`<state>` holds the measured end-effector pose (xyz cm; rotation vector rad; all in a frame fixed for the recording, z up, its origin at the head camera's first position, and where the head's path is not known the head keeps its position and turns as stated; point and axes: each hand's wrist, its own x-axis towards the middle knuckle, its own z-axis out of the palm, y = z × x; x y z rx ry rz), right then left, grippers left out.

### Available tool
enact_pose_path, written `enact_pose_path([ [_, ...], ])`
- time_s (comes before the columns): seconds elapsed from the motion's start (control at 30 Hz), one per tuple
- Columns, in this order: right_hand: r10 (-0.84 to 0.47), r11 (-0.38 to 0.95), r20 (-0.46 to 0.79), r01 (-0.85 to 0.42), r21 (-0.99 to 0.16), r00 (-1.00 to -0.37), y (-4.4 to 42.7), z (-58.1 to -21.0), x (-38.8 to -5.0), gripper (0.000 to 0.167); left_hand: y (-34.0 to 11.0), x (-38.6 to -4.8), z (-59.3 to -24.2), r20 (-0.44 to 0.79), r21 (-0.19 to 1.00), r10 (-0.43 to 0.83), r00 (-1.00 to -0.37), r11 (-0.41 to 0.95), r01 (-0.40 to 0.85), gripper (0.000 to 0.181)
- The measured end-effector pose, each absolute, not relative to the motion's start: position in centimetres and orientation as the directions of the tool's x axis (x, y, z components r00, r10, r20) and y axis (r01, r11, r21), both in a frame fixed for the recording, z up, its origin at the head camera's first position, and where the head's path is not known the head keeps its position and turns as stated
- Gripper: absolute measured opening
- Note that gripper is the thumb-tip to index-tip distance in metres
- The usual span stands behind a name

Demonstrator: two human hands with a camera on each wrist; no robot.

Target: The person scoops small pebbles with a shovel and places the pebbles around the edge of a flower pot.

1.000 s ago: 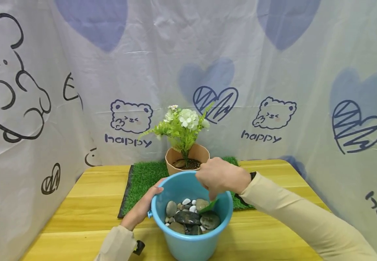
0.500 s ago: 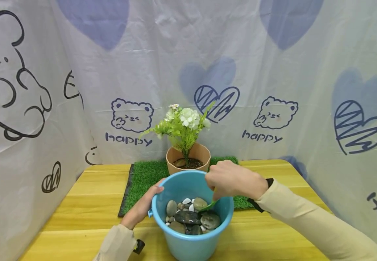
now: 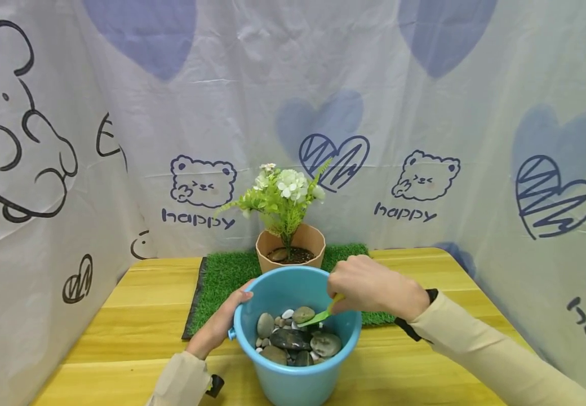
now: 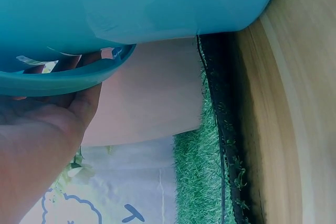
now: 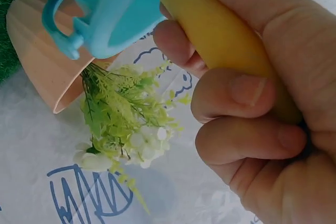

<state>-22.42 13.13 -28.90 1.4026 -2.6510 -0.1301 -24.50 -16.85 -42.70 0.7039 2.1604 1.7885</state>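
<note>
A light blue bucket [image 3: 298, 389] stands on the table, with grey, dark and white stones inside. My left hand [image 3: 219, 324] grips its left side; in the left wrist view the fingers curl around the blue rim or handle [image 4: 58, 83], and which one I cannot tell. Over the bucket's right side, my right hand [image 3: 376, 286] holds a small trowel with a green blade [image 3: 318, 317]. Its yellow handle [image 5: 226, 40] fills the fist in the right wrist view. The blade tip touches or lies just under a tan stone [image 3: 303, 314], beside a dark stone [image 3: 290, 338].
Behind the bucket, a peach flowerpot [image 3: 267, 262] holds soil, a brown stone and a plant [image 3: 285, 197] with white flowers. It stands on a green turf mat [image 3: 227, 276] on the yellow wooden table [image 3: 141, 316]. Printed cloth [image 3: 252, 67] hangs around the table.
My right hand has moved right and tilted the trowel lower, with its blade now against the tan stone. That stone has shifted slightly left. My left hand keeps its grip on the bucket.
</note>
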Motion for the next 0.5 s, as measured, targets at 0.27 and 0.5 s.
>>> enact_pose_path([
  [0.27, -0.817, 0.576, 0.105, -0.81, 0.11, -0.567, 13.9, -29.7, -22.5, 0.047, -16.9, -24.4, -42.9, 0.114, 0.97, 0.51, -0.853, 0.127, 0.205, 0.063],
  [0.5, -0.822, 0.568, 0.114, -0.818, 0.094, -0.558, 14.8, -30.1, -22.6, 0.035, -16.9, -24.3, -42.9, 0.113, 0.97, 0.507, -0.855, 0.13, 0.205, 0.063],
])
